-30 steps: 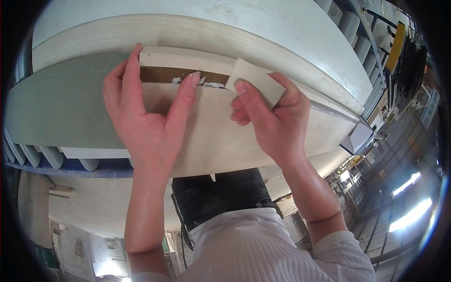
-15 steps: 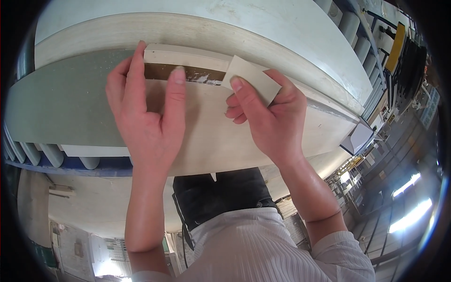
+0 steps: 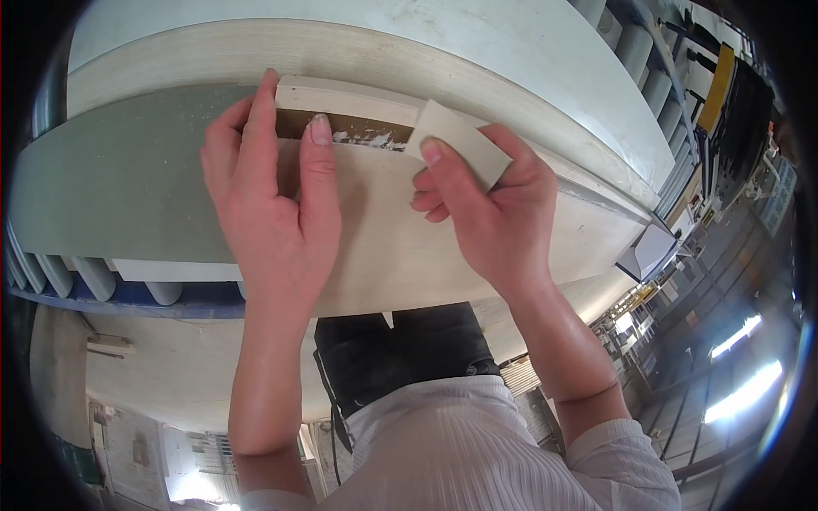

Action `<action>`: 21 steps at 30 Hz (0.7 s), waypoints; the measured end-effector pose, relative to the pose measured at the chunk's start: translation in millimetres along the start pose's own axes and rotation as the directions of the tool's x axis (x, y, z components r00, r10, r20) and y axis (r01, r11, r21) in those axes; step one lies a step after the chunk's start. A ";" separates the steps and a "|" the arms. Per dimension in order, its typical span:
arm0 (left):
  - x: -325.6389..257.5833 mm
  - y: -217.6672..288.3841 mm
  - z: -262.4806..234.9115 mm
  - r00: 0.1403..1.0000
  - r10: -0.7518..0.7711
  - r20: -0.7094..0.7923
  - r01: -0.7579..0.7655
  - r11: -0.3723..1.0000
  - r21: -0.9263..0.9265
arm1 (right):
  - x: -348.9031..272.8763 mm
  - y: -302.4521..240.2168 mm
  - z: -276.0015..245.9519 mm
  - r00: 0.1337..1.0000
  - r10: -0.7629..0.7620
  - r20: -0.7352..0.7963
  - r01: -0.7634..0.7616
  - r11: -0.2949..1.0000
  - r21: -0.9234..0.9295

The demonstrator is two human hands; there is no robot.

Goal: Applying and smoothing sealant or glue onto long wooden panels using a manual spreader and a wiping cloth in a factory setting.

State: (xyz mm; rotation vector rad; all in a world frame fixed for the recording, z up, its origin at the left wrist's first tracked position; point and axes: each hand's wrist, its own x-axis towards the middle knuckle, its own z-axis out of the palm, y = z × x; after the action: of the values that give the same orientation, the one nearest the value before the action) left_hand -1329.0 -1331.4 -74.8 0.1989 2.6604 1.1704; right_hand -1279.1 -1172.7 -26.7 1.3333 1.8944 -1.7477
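A pale wooden panel (image 3: 409, 247) lies in front of me, with a raised strip (image 3: 349, 95) along its far edge. Below that strip runs a brown groove (image 3: 366, 129) with white flecks and smears. My left hand (image 3: 277, 192) straddles the panel's left end, its thumb at the groove and its fingers round the end. My right hand (image 3: 498, 192) pinches a thin, stiff beige card (image 3: 460, 136) between thumb and fingers. The card's left edge meets the groove beside the white smears, covering whatever part of the groove is behind it.
Under the panel is a grey-green board (image 3: 119, 179), dotted with white specks at left. Rollers (image 3: 94, 277) of a blue-framed conveyor show at lower left. A large whitish board (image 3: 477, 43) lies beyond, and more rollers (image 3: 635, 55) stand at upper right.
The panel's left end and my left hand have shifted slightly right and away from me. My right hand and the card have barely moved.
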 end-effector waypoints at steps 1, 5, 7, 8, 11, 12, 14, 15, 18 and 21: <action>-0.2 0.4 0.5 1.000 0.001 0.002 -0.001 1.000 -0.008 | -0.2 -0.6 -0.9 1.000 0.008 -0.006 -0.008 1.000 -0.009; 0.8 1.0 0.5 1.000 -0.010 -0.006 0.010 1.000 0.007 | -0.3 -1.4 1.5 0.999 -0.021 0.025 0.021 1.000 -0.004; -1.2 -1.4 0.1 1.000 0.000 -0.016 0.000 1.000 -0.010 | -1.1 1.0 -7.8 1.000 0.001 0.003 0.000 1.000 -0.025; -1.3 -2.4 -1.5 1.000 -0.002 -0.017 0.001 1.000 -0.008 | -1.5 2.7 -10.7 1.000 0.021 -0.020 -0.022 0.999 -0.045; -0.6 -0.6 0.5 1.000 -0.016 -0.007 0.016 1.000 0.000 | 0.0 0.7 -6.2 1.000 0.020 -0.011 -0.020 1.000 -0.006; -0.3 -1.6 -0.1 1.000 -0.006 -0.012 0.006 1.000 0.008 | 0.1 -0.2 -2.9 1.000 0.028 0.000 -0.028 1.000 0.003; -0.1 -2.8 -1.2 1.000 0.005 -0.017 -0.005 1.000 0.019 | -0.6 2.5 -6.7 1.000 0.003 -0.011 -0.003 1.000 -0.005; -0.4 -2.5 -0.5 1.000 0.007 -0.021 -0.006 1.000 0.012 | -1.0 3.8 -9.0 0.999 -0.021 -0.024 0.021 1.000 -0.018; -0.8 -3.0 -0.2 1.000 -0.002 -0.021 0.002 1.000 0.007 | -1.2 6.1 -2.6 0.999 -0.020 -0.050 0.019 1.000 -0.024; -1.2 -2.6 0.0 1.000 -0.008 -0.023 0.008 1.000 0.009 | -1.9 4.6 -0.7 0.999 -0.044 -0.025 0.043 0.998 -0.040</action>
State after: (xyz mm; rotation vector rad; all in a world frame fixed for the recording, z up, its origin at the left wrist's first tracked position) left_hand -1327.9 -1333.5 -76.6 0.1771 2.6840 1.1652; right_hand -1274.4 -1173.5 -28.3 1.3169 1.9755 -1.7112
